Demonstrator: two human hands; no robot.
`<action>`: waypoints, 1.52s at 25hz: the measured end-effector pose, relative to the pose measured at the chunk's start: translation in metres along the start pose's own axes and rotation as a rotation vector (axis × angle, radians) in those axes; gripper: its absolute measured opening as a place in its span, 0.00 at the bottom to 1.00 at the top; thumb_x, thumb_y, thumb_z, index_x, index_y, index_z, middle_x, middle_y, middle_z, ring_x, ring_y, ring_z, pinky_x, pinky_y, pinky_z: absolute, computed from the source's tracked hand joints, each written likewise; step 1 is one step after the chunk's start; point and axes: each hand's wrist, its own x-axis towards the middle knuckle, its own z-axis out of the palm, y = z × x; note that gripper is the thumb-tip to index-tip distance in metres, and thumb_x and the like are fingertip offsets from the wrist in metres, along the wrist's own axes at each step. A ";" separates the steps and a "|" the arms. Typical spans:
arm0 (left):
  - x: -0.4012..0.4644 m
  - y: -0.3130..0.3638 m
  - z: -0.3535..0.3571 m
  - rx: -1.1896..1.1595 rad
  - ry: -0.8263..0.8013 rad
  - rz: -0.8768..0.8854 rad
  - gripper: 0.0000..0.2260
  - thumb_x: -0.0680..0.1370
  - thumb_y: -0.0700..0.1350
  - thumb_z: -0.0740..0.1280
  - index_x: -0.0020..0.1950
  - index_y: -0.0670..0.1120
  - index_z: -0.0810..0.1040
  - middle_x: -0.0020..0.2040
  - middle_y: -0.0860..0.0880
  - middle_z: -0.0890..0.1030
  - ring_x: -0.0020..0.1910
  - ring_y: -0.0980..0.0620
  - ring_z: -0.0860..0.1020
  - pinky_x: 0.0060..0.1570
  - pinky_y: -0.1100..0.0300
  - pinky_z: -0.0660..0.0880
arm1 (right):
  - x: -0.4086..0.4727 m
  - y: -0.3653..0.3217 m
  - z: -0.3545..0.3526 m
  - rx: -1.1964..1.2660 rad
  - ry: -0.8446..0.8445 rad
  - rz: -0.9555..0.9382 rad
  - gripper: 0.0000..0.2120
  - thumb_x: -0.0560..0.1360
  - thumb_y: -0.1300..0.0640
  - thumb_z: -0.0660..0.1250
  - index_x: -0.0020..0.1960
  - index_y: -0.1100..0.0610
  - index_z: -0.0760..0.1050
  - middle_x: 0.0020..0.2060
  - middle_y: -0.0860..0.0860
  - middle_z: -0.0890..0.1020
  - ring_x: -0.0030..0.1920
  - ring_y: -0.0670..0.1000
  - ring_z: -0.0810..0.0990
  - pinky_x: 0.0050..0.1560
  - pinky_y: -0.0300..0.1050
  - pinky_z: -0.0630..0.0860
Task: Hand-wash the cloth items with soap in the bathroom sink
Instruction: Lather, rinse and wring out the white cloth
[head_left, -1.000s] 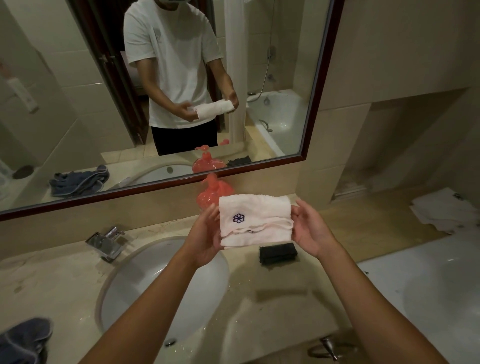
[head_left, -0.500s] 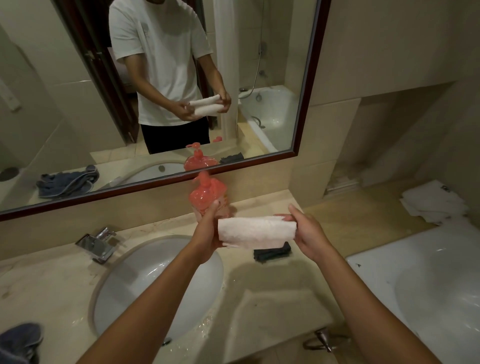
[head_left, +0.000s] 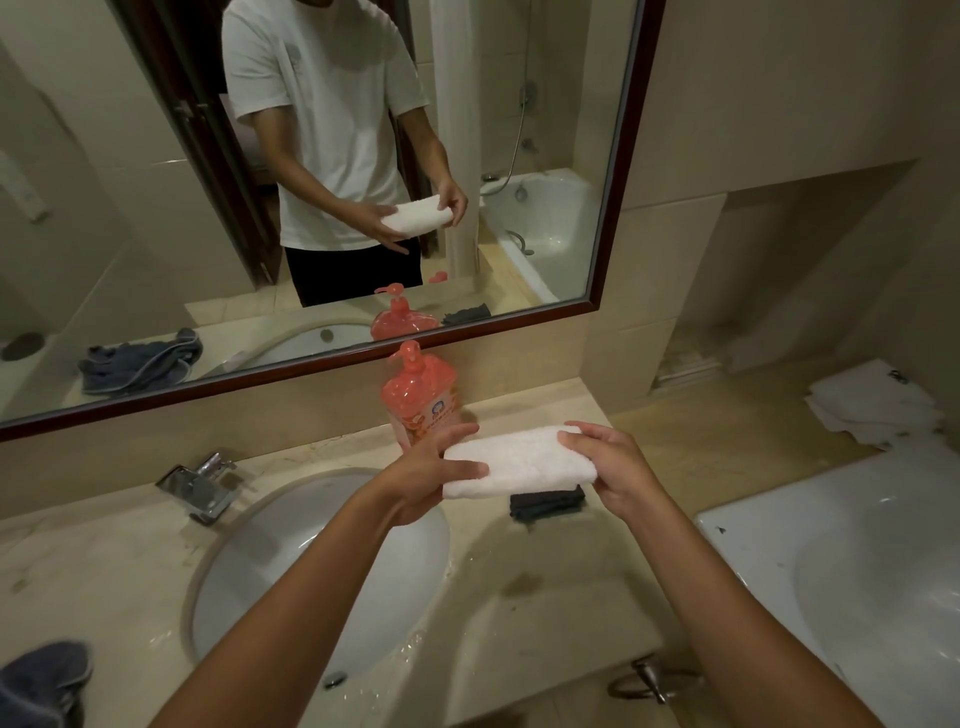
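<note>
A folded white cloth is held in the air over the counter, right of the oval white sink. My left hand supports its left end, thumb on top and fingers underneath. My right hand grips its right end with curled fingers. An orange pump bottle of soap stands behind the cloth by the mirror. A dark folded cloth lies on the counter under the white one. A blue-grey cloth lies at the counter's left front corner.
A chrome tap stands left of the sink. The beige stone counter is wet near the basin. A white bathtub lies to the right, with white towels on its ledge. A chrome towel ring hangs under the counter edge.
The white cloth was folded from an open face with a purple flower mark into a narrower bundle. Both hands have lowered it slightly and still hold its ends.
</note>
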 end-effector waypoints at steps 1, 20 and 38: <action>0.000 0.000 0.002 -0.009 0.045 -0.009 0.38 0.61 0.45 0.84 0.69 0.51 0.77 0.73 0.48 0.69 0.71 0.42 0.70 0.69 0.44 0.74 | -0.001 0.002 0.001 0.019 0.008 -0.010 0.12 0.75 0.68 0.71 0.58 0.63 0.80 0.50 0.58 0.85 0.44 0.53 0.85 0.37 0.42 0.81; 0.059 -0.136 0.064 -0.187 0.363 -0.273 0.14 0.81 0.44 0.70 0.66 0.43 0.78 0.58 0.44 0.83 0.51 0.46 0.83 0.42 0.55 0.82 | 0.033 0.126 -0.075 -0.260 0.237 0.128 0.27 0.73 0.68 0.73 0.70 0.58 0.74 0.60 0.54 0.80 0.60 0.53 0.79 0.54 0.44 0.76; 0.083 -0.220 0.096 0.624 0.441 0.073 0.17 0.84 0.48 0.62 0.73 0.48 0.75 0.78 0.49 0.67 0.77 0.50 0.63 0.70 0.63 0.59 | 0.063 0.198 -0.111 -0.910 0.215 -0.184 0.20 0.79 0.61 0.68 0.71 0.58 0.74 0.70 0.56 0.75 0.70 0.57 0.71 0.71 0.53 0.69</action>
